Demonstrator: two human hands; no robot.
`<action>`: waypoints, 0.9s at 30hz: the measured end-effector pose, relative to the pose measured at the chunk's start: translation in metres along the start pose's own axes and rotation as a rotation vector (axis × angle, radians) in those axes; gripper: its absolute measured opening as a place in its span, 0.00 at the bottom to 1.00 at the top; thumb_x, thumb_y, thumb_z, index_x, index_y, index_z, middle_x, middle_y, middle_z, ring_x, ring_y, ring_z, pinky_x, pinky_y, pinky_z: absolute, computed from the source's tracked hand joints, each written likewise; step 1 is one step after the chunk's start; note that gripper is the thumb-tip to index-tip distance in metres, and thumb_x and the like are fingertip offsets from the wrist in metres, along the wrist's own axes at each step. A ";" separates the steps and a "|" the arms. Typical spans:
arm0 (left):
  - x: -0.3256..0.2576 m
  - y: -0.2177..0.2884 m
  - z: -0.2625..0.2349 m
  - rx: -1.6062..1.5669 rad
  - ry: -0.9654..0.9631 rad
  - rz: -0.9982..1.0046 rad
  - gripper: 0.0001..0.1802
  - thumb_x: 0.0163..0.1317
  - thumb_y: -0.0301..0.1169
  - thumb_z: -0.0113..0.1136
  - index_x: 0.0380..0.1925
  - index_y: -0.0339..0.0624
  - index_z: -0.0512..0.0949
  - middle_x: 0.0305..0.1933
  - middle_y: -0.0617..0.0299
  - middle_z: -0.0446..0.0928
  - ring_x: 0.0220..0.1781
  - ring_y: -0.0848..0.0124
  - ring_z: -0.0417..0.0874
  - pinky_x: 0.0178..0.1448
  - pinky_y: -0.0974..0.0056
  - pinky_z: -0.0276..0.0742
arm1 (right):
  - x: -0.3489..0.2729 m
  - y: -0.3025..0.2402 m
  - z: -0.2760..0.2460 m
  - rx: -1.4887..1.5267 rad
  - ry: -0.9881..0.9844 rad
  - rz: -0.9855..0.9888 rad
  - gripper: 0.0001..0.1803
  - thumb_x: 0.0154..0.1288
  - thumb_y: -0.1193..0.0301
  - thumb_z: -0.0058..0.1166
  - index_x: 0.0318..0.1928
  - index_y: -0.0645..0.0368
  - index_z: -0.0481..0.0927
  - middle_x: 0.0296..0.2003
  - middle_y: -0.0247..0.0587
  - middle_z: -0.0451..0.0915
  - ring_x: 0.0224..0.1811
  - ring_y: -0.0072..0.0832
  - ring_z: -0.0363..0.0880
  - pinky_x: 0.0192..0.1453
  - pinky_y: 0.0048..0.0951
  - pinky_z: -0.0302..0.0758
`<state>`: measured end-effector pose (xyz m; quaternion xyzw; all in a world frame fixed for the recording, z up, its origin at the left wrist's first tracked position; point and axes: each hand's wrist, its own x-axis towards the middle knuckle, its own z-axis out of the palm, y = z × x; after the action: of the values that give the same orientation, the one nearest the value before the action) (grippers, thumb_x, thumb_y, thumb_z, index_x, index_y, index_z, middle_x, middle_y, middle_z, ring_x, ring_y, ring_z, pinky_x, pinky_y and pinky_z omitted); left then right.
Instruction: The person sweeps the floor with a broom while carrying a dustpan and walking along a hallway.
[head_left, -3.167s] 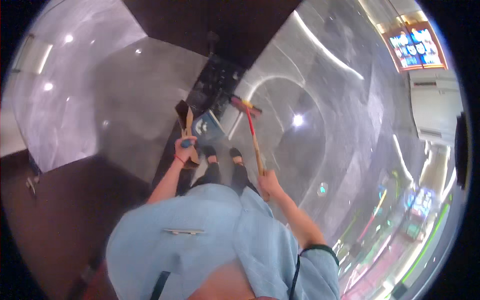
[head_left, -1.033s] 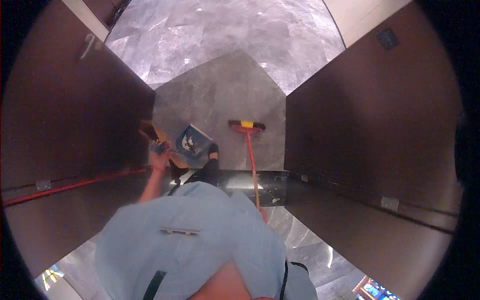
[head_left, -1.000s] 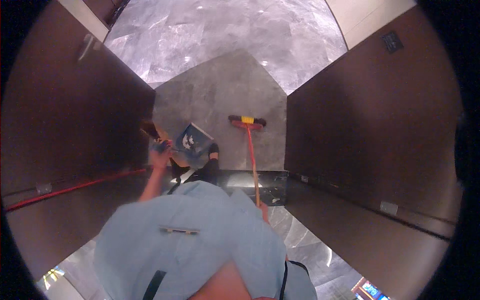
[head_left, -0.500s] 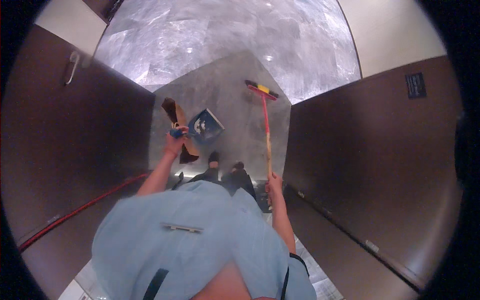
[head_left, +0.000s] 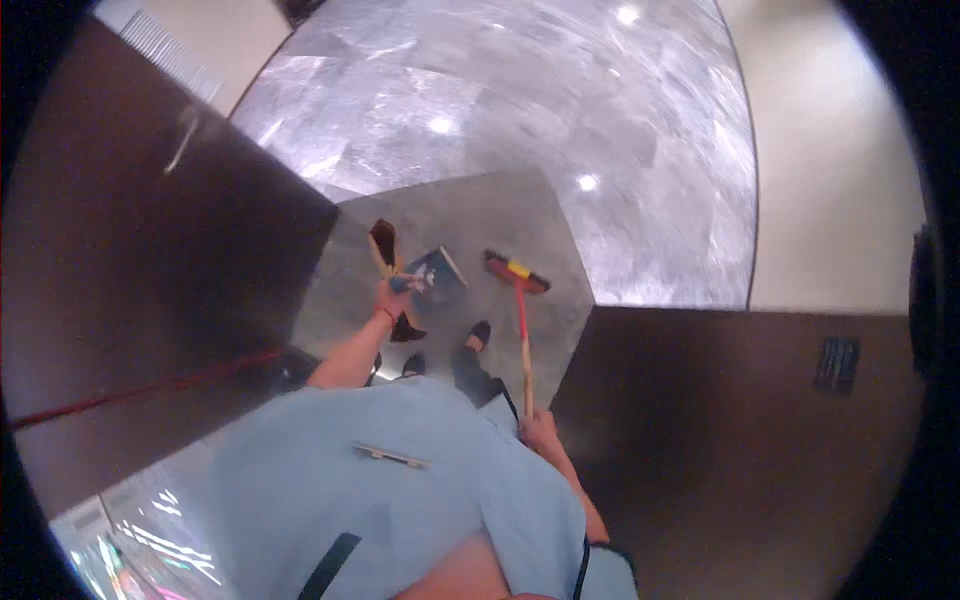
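On my far left stands a dark brown door [head_left: 180,270], with a pale lever handle [head_left: 183,140] high on it and a red line [head_left: 150,388] running slantwise across its lower part. Its bottom edge borders a darker grey stretch of floor [head_left: 530,215], brighter and shinier beyond the far edge. My left hand [head_left: 392,297], a red cord [head_left: 384,316] round the wrist, is closed on the blue grip of a dustpan [head_left: 438,278]. At that same hand is a brown paper bag [head_left: 408,328], showing above and below my fist, its top toward the floor's far left corner; which fingers hold it I can't make out. The dustpan's blue pan, patterned in pale shapes, is just right of my fist, over the middle of the darker floor; whether it touches down I can't tell. Nearer me are my dark shoes [head_left: 480,332], the right one farther forward, and my light blue shirt [head_left: 400,510]. Next comes the broom [head_left: 526,350]: red head, dark bristles, yellow middle, near the floor's right edge and apart from the dustpan. My right hand [head_left: 540,430] is wrapped round its wooden handle. Farthest right, a dark brown panel [head_left: 710,430] bears a small dark plaque [head_left: 838,363], below a pale wall [head_left: 835,200].
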<state>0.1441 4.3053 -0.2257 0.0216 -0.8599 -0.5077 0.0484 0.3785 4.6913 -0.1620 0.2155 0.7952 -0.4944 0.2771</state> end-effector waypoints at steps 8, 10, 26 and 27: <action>0.017 0.046 0.038 -0.981 0.111 -0.522 0.13 0.47 0.15 0.49 0.33 0.36 0.76 0.33 0.60 0.79 0.29 0.74 0.78 0.27 0.70 0.74 | -0.010 -0.071 -0.133 0.763 -0.494 0.377 0.04 0.57 0.73 0.48 0.27 0.58 0.71 0.17 0.27 0.63 0.14 0.15 0.58 0.15 0.18 0.57; 0.022 0.056 0.031 -1.643 0.147 -0.764 0.13 0.47 0.15 0.49 0.33 0.36 0.76 0.32 0.61 0.79 0.27 0.74 0.78 0.26 0.70 0.74 | 0.002 -0.086 -0.136 0.853 -0.538 0.352 0.03 0.57 0.74 0.48 0.27 0.59 0.71 0.16 0.27 0.62 0.13 0.15 0.57 0.13 0.18 0.55; 0.140 0.070 -0.027 -0.665 0.308 -0.377 0.10 0.52 0.20 0.52 0.35 0.37 0.77 0.32 0.62 0.78 0.26 0.75 0.76 0.29 0.70 0.73 | 0.226 -0.169 -0.155 -0.104 -0.026 -0.061 0.11 0.52 0.72 0.53 0.24 0.70 0.75 0.15 0.39 0.72 0.16 0.27 0.70 0.20 0.31 0.66; 0.154 0.063 -0.028 -0.681 0.312 -0.288 0.12 0.52 0.19 0.49 0.36 0.40 0.77 0.33 0.62 0.78 0.23 0.76 0.74 0.26 0.70 0.72 | 0.242 -0.180 -0.154 -0.133 -0.015 -0.081 0.11 0.52 0.72 0.53 0.24 0.70 0.75 0.15 0.39 0.72 0.16 0.27 0.70 0.20 0.31 0.66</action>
<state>-0.0056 4.2984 -0.1481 0.2014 -0.6128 -0.7560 0.1110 0.0503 4.7722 -0.1447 0.1606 0.8321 -0.4530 0.2768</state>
